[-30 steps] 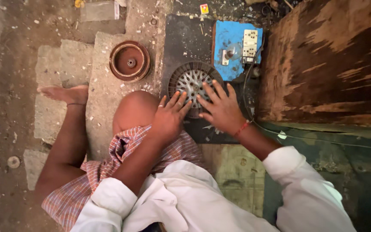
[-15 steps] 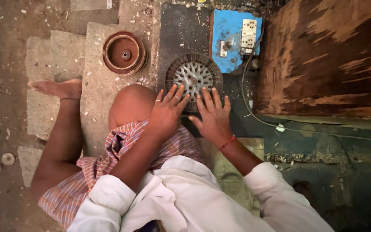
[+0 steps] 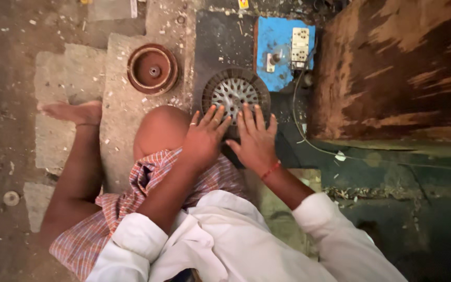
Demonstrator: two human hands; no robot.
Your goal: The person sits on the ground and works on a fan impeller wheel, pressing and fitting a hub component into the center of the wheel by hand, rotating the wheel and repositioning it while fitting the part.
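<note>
Both flat, open hands, left hand and right hand, pressed the round finned metal rotor, gripping nothing; fins could probably nick the 2 palms.

Only one small yellow tag at the top edge — squarish, with a dark mark, lying on the ground just above the blue board. No packages or screens.

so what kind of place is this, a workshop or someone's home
Probably a small floor-level repair workshop. The person squats with both hands, left hand and right hand, on a round slotted metal motor part, beside a brown round cover, a blue switch-and-socket board and a littered stone floor.
</note>
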